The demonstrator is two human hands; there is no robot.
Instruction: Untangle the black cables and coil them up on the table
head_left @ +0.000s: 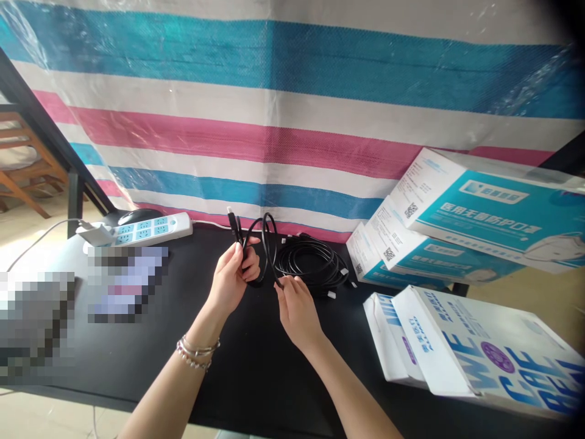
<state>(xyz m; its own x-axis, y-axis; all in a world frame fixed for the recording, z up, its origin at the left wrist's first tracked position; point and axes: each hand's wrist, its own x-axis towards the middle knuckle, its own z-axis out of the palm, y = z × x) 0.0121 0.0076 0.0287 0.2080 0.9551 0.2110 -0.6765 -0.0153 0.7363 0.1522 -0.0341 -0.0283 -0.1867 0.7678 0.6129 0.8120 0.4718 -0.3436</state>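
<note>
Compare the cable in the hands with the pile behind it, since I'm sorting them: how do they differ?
The held cable is lifted off the table, pinched by the left hand and right hand; the pile lies flat, untouched. The held cable forms one open loop; the pile holds several tangled loops. Both are black.
</note>
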